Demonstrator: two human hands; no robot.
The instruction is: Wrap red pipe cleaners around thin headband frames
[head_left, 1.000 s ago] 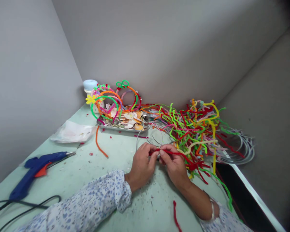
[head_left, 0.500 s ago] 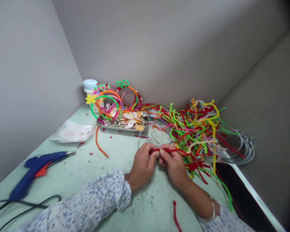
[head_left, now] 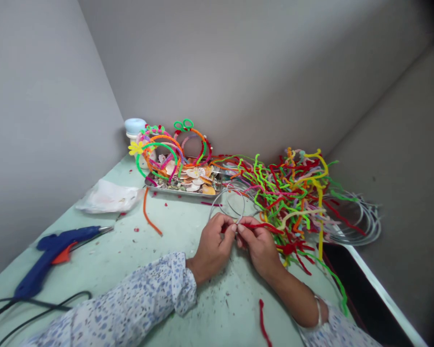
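My left hand (head_left: 216,243) and my right hand (head_left: 259,243) meet fingertip to fingertip over the table, both closed in a pinch. Between them runs a red pipe cleaner (head_left: 262,225), whose free end sticks out to the right past my right fingers. A thin grey wire loop (head_left: 243,202) rises from between the fingertips and stands behind them. How the pipe cleaner and the wire join is hidden by my fingers. Just right of my right hand lies a tangled heap of coloured pipe cleaners (head_left: 292,188).
Finished-looking headbands (head_left: 164,144) stand in a metal tray of shells (head_left: 197,180) at the back. A blue glue gun (head_left: 54,250) with its cord lies left, near a plastic bag (head_left: 108,196). Coiled wire (head_left: 369,221) and a dark tray (head_left: 365,294) are right; a red piece (head_left: 263,323) lies in front.
My fingertips have shifted slightly on the red pipe cleaner, and less red shows between them. The wire loop has moved a little to the right. Everything else stays put.
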